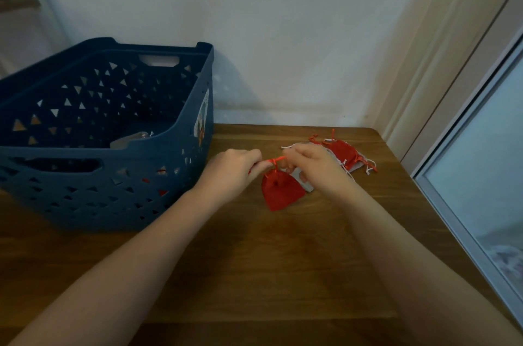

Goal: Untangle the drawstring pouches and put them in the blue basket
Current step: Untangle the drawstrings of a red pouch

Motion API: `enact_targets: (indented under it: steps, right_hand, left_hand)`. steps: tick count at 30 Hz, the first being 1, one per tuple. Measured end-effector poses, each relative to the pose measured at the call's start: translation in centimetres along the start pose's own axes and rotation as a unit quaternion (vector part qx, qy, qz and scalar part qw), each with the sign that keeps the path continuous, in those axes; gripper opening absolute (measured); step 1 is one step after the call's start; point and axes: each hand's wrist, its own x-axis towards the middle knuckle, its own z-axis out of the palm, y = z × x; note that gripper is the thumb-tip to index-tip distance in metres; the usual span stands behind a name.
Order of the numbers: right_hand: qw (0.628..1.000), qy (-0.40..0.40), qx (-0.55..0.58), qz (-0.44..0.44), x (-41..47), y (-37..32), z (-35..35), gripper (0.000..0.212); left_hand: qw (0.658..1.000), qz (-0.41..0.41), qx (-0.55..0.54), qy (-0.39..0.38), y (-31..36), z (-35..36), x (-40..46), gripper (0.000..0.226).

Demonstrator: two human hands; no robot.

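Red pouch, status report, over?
Both hands pinch its red drawstring. Red fabric pouch dangles beside blue plastic basket. More tangled pouches behind.

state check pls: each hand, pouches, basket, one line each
left hand: pinches the red drawstring
right hand: pinches the drawstring's other end
red pouch: hangs from the drawstring between the hands
pouch pile: red and grey, strings still tangled, on the table
blue basket: upright, grey pouch inside
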Motion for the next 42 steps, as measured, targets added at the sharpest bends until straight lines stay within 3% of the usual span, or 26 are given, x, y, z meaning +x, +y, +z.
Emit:
enact_targets:
  steps: [2, 5, 7, 10, 12, 15, 18, 21, 26, 30, 33, 38, 40, 42]
  right_hand:
    - [0.973, 0.077, 0.197, 0.094, 0.5, 0.7, -0.3, 0.028]
    - [0.860, 0.135, 0.458, 0.179, 0.5, 1.5, -0.3, 0.028]
    - [0.808, 0.130, 0.543, 0.187, 0.1, 1.7, 0.3, 0.039]
    - [0.767, 0.091, 0.613, 0.163, 0.2, 1.0, 0.7, 0.040]
    - [0.791, 0.070, 0.589, 0.150, 0.3, 0.8, 0.7, 0.039]
    - [0.861, 0.062, 0.485, 0.140, 0.4, 1.2, 0.7, 0.035]
    - [0.941, 0.023, 0.320, 0.109, 0.1, 1.2, 1.2, 0.027]
    - [0.979, -0.008, 0.195, 0.058, -0.2, 0.8, 1.9, 0.021]
    - [0.991, -0.024, 0.134, 0.005, -0.7, 0.2, 1.9, 0.020]
    - [0.977, 0.031, 0.207, 0.040, -0.5, 0.3, 2.1, 0.018]
    - [0.960, 0.063, 0.262, 0.074, -0.3, 0.0, 1.9, 0.021]
    - [0.966, 0.052, 0.249, 0.051, -0.2, -0.6, 2.0, 0.019]
    - [0.965, 0.055, 0.253, 0.042, -0.1, -0.7, 1.8, 0.019]
    - [0.956, 0.057, 0.286, 0.036, 0.0, -0.8, 1.6, 0.021]
  left_hand:
    - [0.998, -0.056, -0.019, -0.019, -0.4, 0.1, 0.1, 0.033]
    - [0.987, -0.119, -0.103, -0.018, -0.7, 0.4, -0.2, 0.037]
    - [0.977, -0.132, -0.162, -0.029, -0.4, 0.9, -0.2, 0.037]
    - [0.941, -0.163, -0.293, -0.037, -0.3, 1.3, 0.2, 0.038]
    - [0.911, -0.194, -0.361, -0.037, -0.4, 1.1, 0.3, 0.039]
    - [0.882, -0.218, -0.416, -0.039, 0.2, 0.5, 0.2, 0.040]
    - [0.884, -0.198, -0.422, -0.034, 0.8, 0.0, 0.4, 0.040]
    - [0.879, -0.193, -0.435, -0.026, 1.4, -0.3, 0.9, 0.038]
    - [0.878, -0.199, -0.435, 0.023, 2.0, -0.3, 1.2, 0.033]
    - [0.832, -0.215, -0.512, -0.003, 2.2, -0.1, 0.9, 0.017]
    - [0.869, -0.198, -0.451, -0.045, 2.2, 0.4, 0.3, 0.011]
    - [0.902, -0.168, -0.397, -0.013, 2.6, 0.3, 0.4, 0.011]
    - [0.893, -0.171, -0.416, -0.008, 2.6, 0.3, 0.5, 0.013]
    - [0.853, -0.195, -0.484, -0.022, 2.3, 0.3, 0.5, 0.020]
